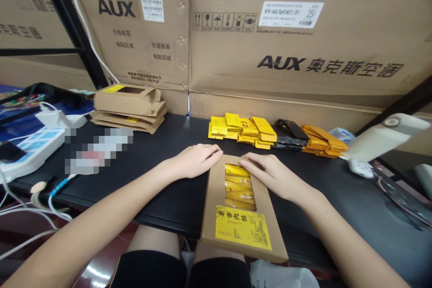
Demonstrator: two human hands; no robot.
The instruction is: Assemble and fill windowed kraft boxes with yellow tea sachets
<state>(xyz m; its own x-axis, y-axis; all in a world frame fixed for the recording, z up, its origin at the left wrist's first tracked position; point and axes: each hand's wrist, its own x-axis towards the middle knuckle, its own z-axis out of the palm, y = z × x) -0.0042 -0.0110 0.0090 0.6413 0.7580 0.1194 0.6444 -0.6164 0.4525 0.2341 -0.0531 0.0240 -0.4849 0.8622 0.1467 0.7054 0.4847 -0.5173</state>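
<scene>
A flat brown cardboard box [209,207] lies at the front edge of the black table, its near end jutting past the edge. Yellow packets [238,186] show through its window, and a yellow label [243,228] is below them. My left hand [199,160] rests at the box's far left corner, fingers together and stretched out, fingertips touching the edge. My right hand [270,173] lies on the far right part, its fingers extended over the box's top and the window's edge. Neither hand is wrapped round the box.
Yellow packets [241,128], black packets [290,135] and orange packets [324,140] stand behind the box. Brown boxes [124,103] are stacked at the back left. A power strip [40,144] with cables is left; a white bottle [381,135] and glasses [401,198] are right.
</scene>
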